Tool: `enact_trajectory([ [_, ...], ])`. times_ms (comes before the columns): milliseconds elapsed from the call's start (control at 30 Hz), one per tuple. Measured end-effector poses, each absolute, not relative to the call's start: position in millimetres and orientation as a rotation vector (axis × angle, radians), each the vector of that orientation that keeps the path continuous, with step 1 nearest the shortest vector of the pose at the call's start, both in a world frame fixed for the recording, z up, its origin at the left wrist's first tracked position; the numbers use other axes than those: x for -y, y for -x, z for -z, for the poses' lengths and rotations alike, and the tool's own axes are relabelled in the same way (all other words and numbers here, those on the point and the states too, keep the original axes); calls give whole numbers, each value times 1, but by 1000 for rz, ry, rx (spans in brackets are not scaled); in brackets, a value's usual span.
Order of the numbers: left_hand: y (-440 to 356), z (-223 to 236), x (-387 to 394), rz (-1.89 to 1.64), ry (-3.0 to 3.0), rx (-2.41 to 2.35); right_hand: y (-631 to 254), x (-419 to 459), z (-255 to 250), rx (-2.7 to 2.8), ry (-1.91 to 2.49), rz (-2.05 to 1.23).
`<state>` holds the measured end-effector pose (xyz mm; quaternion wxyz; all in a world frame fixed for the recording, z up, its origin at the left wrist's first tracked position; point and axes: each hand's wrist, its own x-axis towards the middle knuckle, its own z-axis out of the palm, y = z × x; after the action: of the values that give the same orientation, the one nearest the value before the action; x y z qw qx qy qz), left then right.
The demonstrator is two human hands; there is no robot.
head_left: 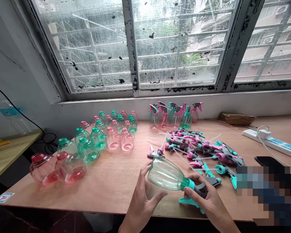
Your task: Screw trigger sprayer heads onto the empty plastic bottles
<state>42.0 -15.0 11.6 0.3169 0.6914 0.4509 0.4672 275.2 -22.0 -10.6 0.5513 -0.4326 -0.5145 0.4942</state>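
Note:
A clear green spray bottle [166, 174] lies tilted nearly sideways between my hands, above the table's front part. My left hand [144, 197] cups its base end, with fingers curled behind it and the thumb held off the side. At the neck, my right hand [203, 194] pinches the grey and turquoise spray head [190, 185] between thumb and fingers. The head's turquoise trigger [190, 202] points down below that hand. A pile of loose pink, grey and turquoise spray heads [196, 145] with thin tubes lies just beyond.
Open pink and green bottles [97, 139] stand in rows on the left. Several bottles with spray heads [174, 116] stand by the wall. A power strip [278, 144], a dark phone [269, 161] and a brown packet [236, 118] lie right. The table edge [87, 210] is near.

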Motion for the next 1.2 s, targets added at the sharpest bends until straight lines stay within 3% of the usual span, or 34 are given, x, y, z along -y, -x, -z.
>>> enact_trajectory([
  [1200,-44,-17,14,-1440,-1694,-1329,-268,31,6,1361,1056,-1003],
])
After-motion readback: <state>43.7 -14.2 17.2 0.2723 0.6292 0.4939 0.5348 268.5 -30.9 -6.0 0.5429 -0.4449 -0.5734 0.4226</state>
